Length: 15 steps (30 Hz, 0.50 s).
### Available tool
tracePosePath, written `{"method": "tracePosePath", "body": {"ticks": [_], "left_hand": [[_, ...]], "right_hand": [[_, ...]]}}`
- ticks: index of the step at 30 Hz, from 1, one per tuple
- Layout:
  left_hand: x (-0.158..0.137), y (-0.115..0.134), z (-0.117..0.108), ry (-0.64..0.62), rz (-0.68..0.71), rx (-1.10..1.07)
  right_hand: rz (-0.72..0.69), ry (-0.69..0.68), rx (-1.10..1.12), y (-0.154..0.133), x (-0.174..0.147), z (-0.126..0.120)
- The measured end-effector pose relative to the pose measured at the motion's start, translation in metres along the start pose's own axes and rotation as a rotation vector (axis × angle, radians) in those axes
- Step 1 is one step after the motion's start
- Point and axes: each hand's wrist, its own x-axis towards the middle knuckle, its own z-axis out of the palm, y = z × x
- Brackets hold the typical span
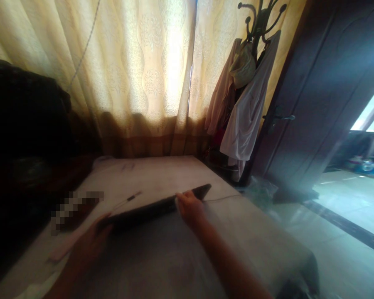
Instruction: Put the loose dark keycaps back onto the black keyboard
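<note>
A long, thin, dark flat object is tilted above the pale-covered surface, its edge toward me. Its kind is too dark and blurred to make out. My left hand is closed around its left end, with the fingers partly in shadow. Farther along, my right hand pinches the upper edge near the right end. Just beyond the object lies a thin cord with a small dark plug-like end. Another thin cord runs off to the right, close to the object's right end.
At the left lies a partly pixelated dark item, beside a large dark shape. Yellow curtains hang behind. A coat stand with clothes and a bag stands by the dark door. Clear plastic lies near the tiled floor.
</note>
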Motion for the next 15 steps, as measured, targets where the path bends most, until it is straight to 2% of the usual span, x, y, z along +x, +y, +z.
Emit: {"method": "tracePosePath", "body": {"ticks": [3,9,15], "left_hand": [[0.001,0.0,-0.002,-0.036,0.004,-0.107],[-0.001,0.0,-0.001,-0.037,0.027,-0.173],[-0.005,-0.002,0.001,0.026,0.067,-0.234]], "right_hand": [[-0.029,-0.06,-0.021,-0.023,0.0,0.0],[-0.098,-0.132,-0.051,-0.066,0.001,0.004],[-0.171,-0.193,-0.072,-0.103,0.002,0.007]]}}
